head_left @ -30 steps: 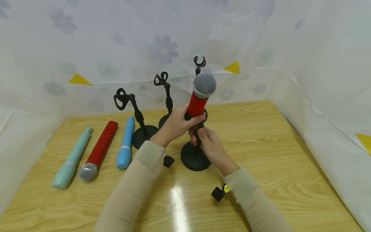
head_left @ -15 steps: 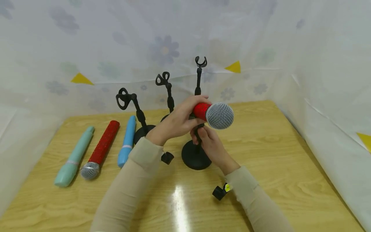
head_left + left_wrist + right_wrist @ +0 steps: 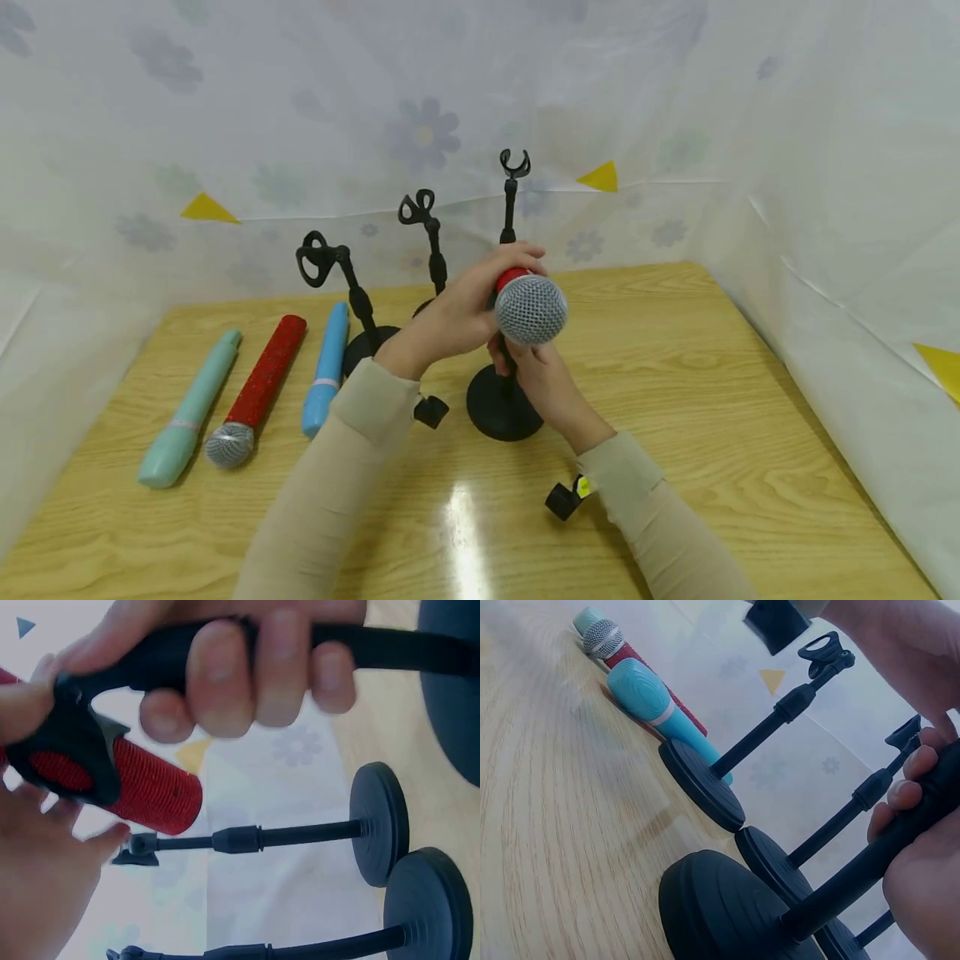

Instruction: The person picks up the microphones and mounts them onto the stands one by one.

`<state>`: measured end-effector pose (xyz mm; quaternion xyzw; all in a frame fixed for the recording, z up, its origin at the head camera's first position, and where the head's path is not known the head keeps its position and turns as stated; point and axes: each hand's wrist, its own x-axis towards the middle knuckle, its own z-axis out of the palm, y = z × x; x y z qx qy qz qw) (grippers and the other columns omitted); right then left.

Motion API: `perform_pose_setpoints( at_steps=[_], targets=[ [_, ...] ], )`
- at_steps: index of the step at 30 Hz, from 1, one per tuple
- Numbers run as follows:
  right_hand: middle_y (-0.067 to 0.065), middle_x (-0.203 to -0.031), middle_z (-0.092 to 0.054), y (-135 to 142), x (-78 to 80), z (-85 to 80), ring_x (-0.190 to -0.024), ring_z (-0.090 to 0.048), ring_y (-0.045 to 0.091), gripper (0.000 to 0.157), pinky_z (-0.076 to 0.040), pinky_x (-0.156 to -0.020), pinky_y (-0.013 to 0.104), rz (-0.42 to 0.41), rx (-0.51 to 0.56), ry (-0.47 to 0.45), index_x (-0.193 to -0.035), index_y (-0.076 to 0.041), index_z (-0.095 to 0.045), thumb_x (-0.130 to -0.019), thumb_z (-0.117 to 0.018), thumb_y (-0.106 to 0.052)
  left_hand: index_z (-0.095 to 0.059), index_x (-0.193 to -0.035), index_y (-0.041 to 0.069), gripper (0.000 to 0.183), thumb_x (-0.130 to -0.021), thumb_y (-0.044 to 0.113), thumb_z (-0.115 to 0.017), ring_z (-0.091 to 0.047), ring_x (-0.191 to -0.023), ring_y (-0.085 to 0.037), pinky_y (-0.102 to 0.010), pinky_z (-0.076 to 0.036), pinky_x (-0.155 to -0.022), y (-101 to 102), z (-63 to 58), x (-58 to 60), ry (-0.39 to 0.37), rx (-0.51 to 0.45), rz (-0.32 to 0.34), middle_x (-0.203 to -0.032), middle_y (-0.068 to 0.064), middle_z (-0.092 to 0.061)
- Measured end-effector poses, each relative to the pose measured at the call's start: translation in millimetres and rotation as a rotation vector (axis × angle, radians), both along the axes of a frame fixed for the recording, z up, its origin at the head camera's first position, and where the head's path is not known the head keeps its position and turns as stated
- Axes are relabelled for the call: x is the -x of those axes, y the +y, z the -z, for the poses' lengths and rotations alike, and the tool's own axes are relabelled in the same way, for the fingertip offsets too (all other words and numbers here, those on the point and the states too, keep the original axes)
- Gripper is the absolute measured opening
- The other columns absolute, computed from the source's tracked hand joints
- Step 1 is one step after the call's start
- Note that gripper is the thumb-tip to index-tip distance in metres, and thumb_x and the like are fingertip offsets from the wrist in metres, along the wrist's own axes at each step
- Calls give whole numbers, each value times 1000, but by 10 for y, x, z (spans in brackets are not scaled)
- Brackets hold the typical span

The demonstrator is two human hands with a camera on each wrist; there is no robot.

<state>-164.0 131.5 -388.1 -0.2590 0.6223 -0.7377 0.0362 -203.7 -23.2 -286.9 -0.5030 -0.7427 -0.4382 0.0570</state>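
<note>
My left hand (image 3: 450, 312) grips a red microphone (image 3: 531, 310), whose silver mesh head faces the head camera. In the left wrist view its ribbed red handle passes through the black clip (image 3: 82, 742) of a tabletop microphone stand (image 3: 504, 408). Below it, my right hand (image 3: 555, 387) holds the pole of that stand, fingers curled round it, also seen in the right wrist view on the black pole (image 3: 855, 881). The stand's round base stands upright on the table. From the head view, the mesh head and the hands hide the clip.
Several black stands with bare clips stand behind, including a left one (image 3: 360, 304) and a back one (image 3: 510, 208). Left lie a green microphone (image 3: 187, 408), another red microphone (image 3: 262, 379) and a blue microphone (image 3: 327, 367). Wrist-camera mounts (image 3: 562, 500) hang under the sleeves.
The red microphone has tipped from pointing up to facing the head camera, swinging right and then back left. My left hand has turned with it; the right hand stays on the pole.
</note>
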Motion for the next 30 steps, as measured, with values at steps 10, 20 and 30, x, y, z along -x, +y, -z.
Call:
perform_pose_setpoints(
  at_steps=[10, 20, 30],
  targets=[
    [1, -85, -46, -40, -54, -18, -72, -41, 17, 45, -41, -73, 28, 55, -38, 37, -97, -7, -47, -103, -36, -51, -57, -125, 4, 31, -96, 1, -65, -53, -137, -26, -35, -40, -120, -5, -23, 8, 54, -29, 40, -129, -14, -63],
    [4, -83, -46, -2, -67, -5, -73, -42, 18, 47, -42, -74, 28, 74, -94, 38, -95, -9, -49, -104, -35, -53, -52, -135, 7, 48, -91, 1, -71, -55, -127, -20, -36, -45, -114, 25, 74, -39, -55, -48, -30, -139, -12, -56],
    [9, -82, -48, -9, -54, 25, -69, -44, 23, 51, -46, -68, 31, 72, -135, 152, -98, -3, -46, -105, -32, -51, -51, -133, 6, 40, -96, -2, -63, -57, -122, -20, -38, -45, -113, 23, 51, -94, 7, 24, -120, -130, -9, -58]
  ],
)
